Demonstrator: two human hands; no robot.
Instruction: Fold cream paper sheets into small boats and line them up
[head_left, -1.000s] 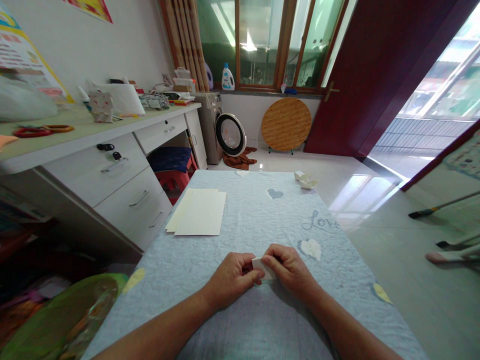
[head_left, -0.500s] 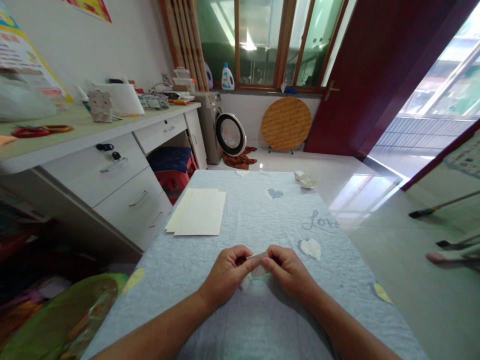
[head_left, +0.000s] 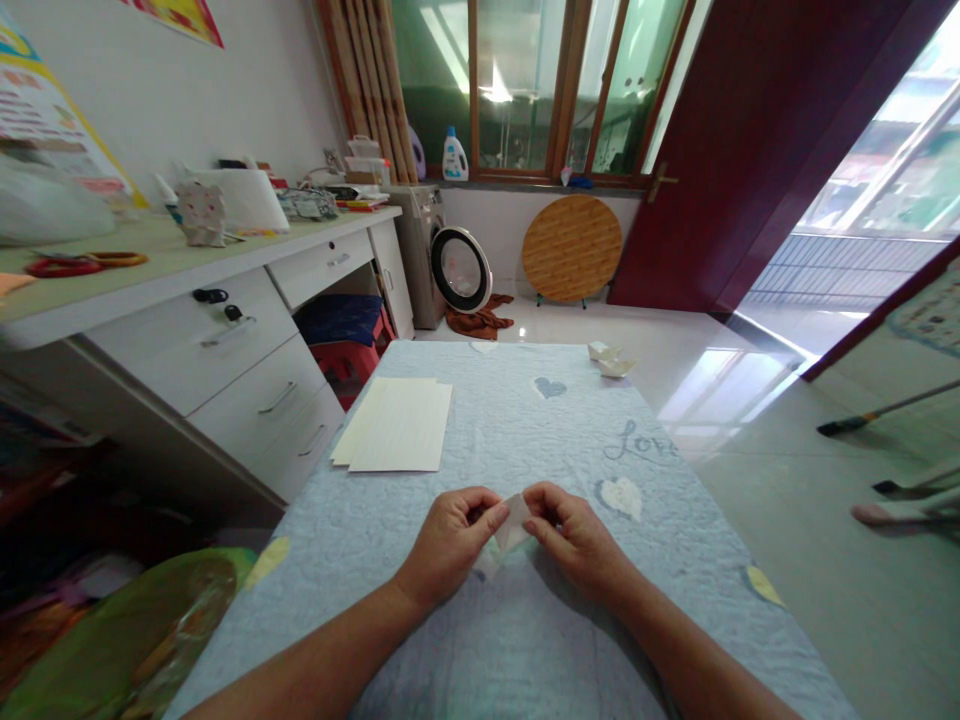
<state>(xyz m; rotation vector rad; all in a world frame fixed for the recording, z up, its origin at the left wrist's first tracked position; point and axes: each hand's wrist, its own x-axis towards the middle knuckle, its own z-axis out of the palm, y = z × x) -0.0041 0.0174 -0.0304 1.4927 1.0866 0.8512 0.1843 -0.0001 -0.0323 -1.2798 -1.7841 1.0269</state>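
Note:
Between my two hands is a small folded piece of white paper (head_left: 513, 524), held just above the cloth-covered table (head_left: 525, 430). My left hand (head_left: 459, 535) pinches its left edge between thumb and fingers. On the other side, my right hand (head_left: 567, 530) grips the right corner the same way. The paper looks like a small diamond, with a fold line showing. Ahead and to the left lie a few overlapping sheets of cream paper (head_left: 401, 428). Small folded paper pieces (head_left: 615, 362) sit at the far right corner of the table.
A white desk (head_left: 225, 270) with drawers runs along the left, with red-handled scissors (head_left: 67, 264) on top. Below it stands a green basket (head_left: 97, 640). A washing machine (head_left: 418, 250) with its door ajar and a round wooden tabletop (head_left: 572, 247) are beyond the table.
The paper between my hands has turned from a flat-topped strip to a pointed diamond shape. My fingers have shifted slightly on it; everything else stays put.

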